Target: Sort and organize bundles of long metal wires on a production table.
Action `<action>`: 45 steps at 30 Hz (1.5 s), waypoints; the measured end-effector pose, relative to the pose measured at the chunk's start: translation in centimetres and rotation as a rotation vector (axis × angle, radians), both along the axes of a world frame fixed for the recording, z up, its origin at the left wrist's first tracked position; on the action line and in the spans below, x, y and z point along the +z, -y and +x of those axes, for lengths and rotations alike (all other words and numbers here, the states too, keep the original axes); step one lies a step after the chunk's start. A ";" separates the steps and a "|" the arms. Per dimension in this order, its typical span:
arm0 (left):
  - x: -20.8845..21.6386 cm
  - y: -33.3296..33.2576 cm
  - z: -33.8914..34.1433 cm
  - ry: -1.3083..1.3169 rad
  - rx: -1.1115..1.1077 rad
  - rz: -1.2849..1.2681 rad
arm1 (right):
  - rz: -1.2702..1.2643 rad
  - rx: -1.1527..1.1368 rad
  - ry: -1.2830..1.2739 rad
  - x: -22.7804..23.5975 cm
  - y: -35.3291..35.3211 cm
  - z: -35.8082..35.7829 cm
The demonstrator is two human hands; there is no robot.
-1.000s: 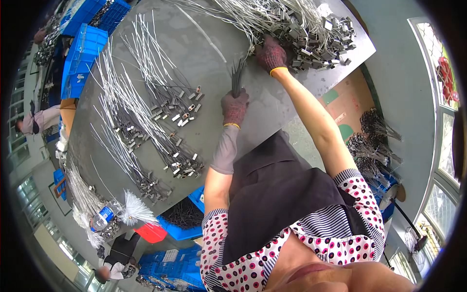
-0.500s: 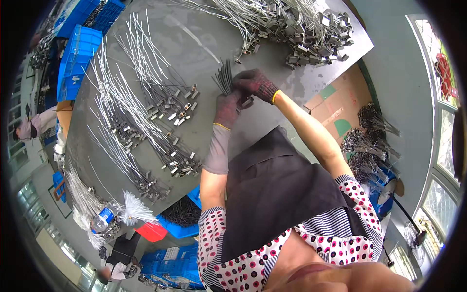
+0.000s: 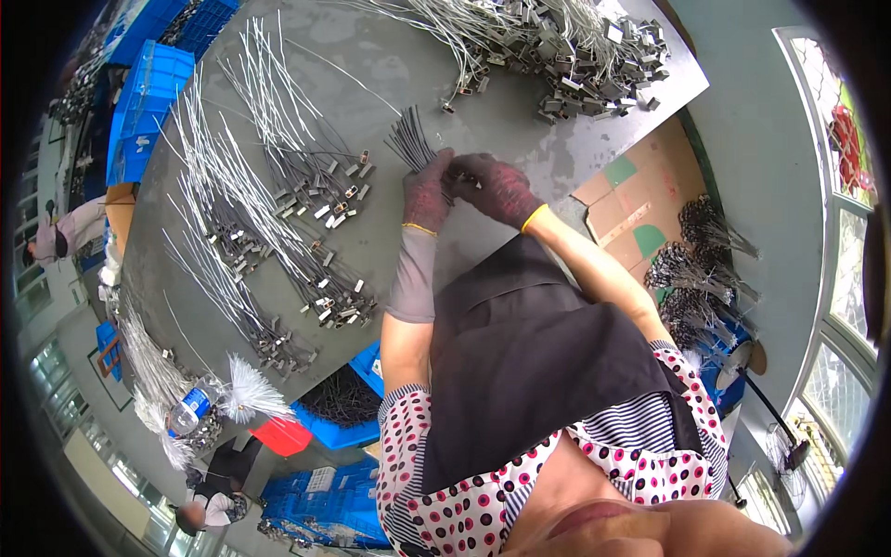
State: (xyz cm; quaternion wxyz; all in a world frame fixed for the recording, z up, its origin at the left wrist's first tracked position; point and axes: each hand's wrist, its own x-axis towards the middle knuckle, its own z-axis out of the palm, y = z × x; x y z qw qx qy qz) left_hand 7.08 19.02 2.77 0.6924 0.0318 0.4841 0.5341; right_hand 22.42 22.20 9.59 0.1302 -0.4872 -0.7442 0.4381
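Note:
My left hand (image 3: 428,193), in a dark red and black glove, is closed around a bundle of short, dark, thin strands (image 3: 409,139). Their free ends fan out above the fist, away from me. Close against it is my right hand (image 3: 497,188), gloved alike, with fingers curled and fingertips bent toward the left hand; what they pinch is hidden. One long pale wire (image 3: 343,72) runs from the far side of the table to the strands' tips; whether it belongs to the bundle I cannot tell. Both hands are over the grey table (image 3: 390,260).
Bundles of pale wires with small metal-cased connectors (image 3: 325,200) lie at the left. A larger connector heap (image 3: 594,70) covers the far right. Blue crates (image 3: 148,111) stand beyond the left edge, cardboard (image 3: 640,209) at the right. A blue bin (image 3: 339,432) sits below the near edge.
My right hand has come down and toward me, off the strands, beside the left hand. The left hand has risen slightly and the strands lean further left. A blurred pale streak is now a thin wire.

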 end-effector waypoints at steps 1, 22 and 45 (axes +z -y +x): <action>-1.2 0.2 -0.1 -0.003 0.000 0.007 | 0.007 0.000 -0.003 -0.2 0.2 -0.2; 0.9 1.8 2.3 -0.217 -0.007 0.011 | -0.286 -0.362 -0.487 -3.6 2.2 5.8; -1.3 3.2 -2.8 -0.939 0.062 0.017 | 0.434 -0.292 -0.075 -5.1 -11.4 0.1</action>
